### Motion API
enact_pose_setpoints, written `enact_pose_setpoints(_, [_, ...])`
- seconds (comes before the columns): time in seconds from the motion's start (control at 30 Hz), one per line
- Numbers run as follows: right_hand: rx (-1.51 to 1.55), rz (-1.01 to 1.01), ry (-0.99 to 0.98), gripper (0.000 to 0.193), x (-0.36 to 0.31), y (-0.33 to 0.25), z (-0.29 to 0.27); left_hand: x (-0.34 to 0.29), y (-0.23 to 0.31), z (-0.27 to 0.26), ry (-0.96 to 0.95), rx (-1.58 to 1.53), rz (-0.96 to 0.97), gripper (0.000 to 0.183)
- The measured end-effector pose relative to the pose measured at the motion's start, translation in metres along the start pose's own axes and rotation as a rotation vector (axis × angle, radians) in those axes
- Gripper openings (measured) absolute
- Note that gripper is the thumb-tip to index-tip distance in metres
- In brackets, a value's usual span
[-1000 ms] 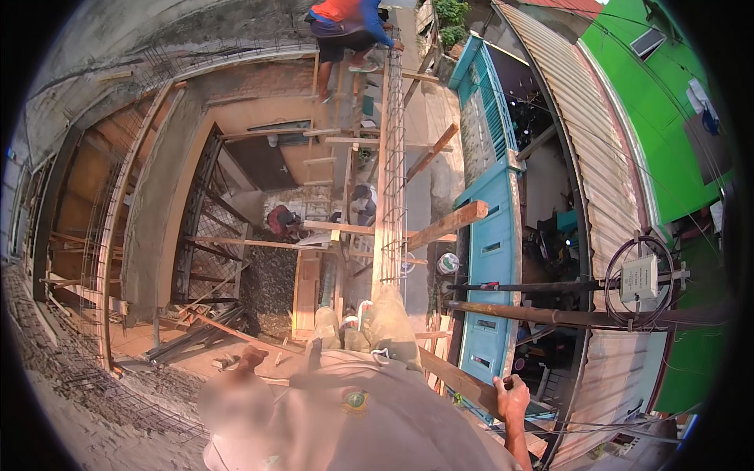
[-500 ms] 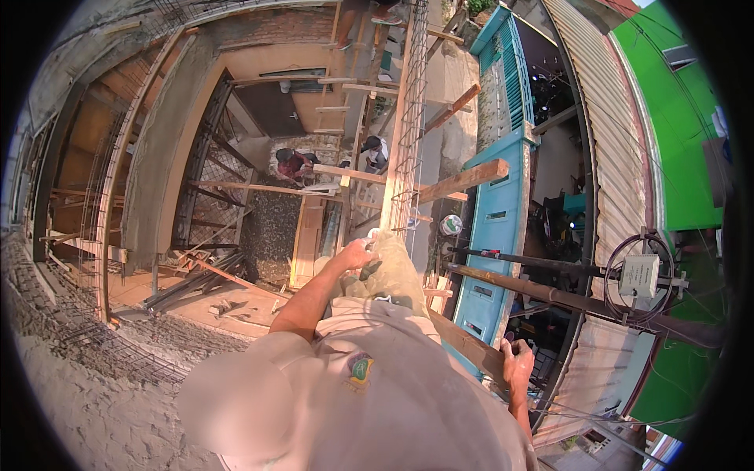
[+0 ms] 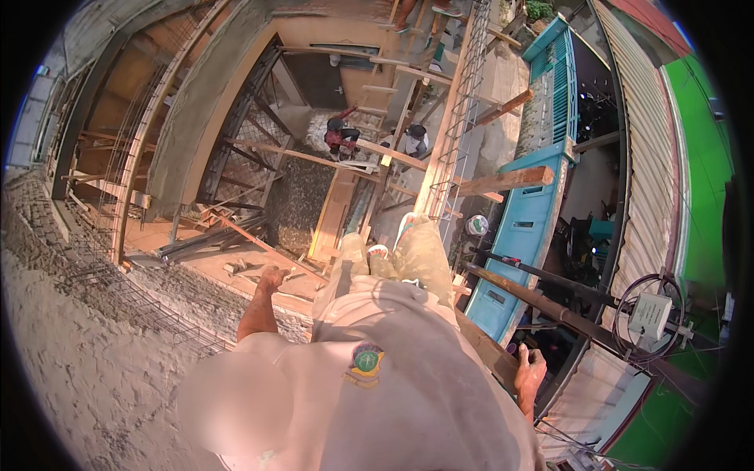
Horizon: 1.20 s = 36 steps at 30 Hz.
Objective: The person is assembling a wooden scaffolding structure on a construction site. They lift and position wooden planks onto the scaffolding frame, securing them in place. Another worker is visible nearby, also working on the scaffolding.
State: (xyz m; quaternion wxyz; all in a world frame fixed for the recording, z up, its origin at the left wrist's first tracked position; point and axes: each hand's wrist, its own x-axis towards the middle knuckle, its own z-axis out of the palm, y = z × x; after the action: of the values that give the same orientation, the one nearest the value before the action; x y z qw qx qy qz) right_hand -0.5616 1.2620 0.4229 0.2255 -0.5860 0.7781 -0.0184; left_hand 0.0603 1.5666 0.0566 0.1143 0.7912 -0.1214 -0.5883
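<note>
My left hand (image 3: 272,277) is out to the left, away from my body, above the lower floor. Its fingers look loosely apart, with nothing visible in them. On the right, my right hand (image 3: 530,369) hangs beside a broad wooden plank (image 3: 488,345), its fingers loosely bent and its thumb apart. I see no thing in it, and whether it touches the plank I cannot tell. Below my khaki trousers (image 3: 420,247), a sandalled foot (image 3: 406,224) is at the near end of a long timber board (image 3: 440,169) with a rebar cage (image 3: 463,102) along it.
Far below, two people (image 3: 342,137) work near dark gravel (image 3: 298,208). Cross timbers (image 3: 506,181) jut from the board. Pipes (image 3: 542,302) and a coiled cable with a grey box (image 3: 650,315) stand at right. A rough cement surface (image 3: 71,345) with rebar lies at left.
My left hand has swung from beside my knee out to the left. My legs have shifted, and both feet now show. The view has turned, so the surroundings sit further right.
</note>
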Motion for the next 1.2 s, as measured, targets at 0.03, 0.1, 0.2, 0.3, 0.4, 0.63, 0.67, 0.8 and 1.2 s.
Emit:
enact_pose_setpoints(0.03, [-0.005,-0.024,0.008,0.041,0.001,0.001,0.000,-0.004,-0.030,0.003,0.032,0.426,0.176,0.062])
enact_pose_setpoints(0.1, [-0.023,-0.022,0.012,0.041,0.002,0.001,0.001,-0.008,-0.071,0.024,0.134,0.963,0.577,0.072])
enact_pose_setpoints(0.2, [-0.019,-0.055,0.017,0.043,0.001,-0.001,0.001,0.005,-0.065,0.071,0.081,1.047,0.686,0.072])
enact_pose_setpoints(0.3, [-0.039,-0.043,0.025,0.042,0.000,-0.005,-0.001,0.024,0.012,0.110,0.028,0.659,0.578,0.055])
enact_pose_setpoints(0.4, [-0.039,-0.009,0.008,0.042,0.000,-0.006,-0.003,0.030,0.114,0.122,0.078,0.126,0.609,0.031])
enact_pose_setpoints(0.63, [0.008,-0.041,0.120,0.042,-0.003,0.000,-0.002,0.020,0.247,0.063,0.039,0.155,0.394,0.038])
enact_pose_setpoints(0.67, [0.014,-0.033,0.132,0.042,-0.003,0.001,-0.002,0.023,0.249,0.053,0.024,0.167,0.367,0.040])
enact_pose_setpoints(0.8, [0.011,-0.016,0.133,0.042,-0.004,0.002,-0.002,0.042,0.247,0.049,0.038,0.718,0.544,0.048])
enact_pose_setpoints(1.2, [0.015,0.015,0.152,0.045,-0.008,-0.002,-0.011,0.043,0.266,0.095,0.004,0.527,0.428,0.044])
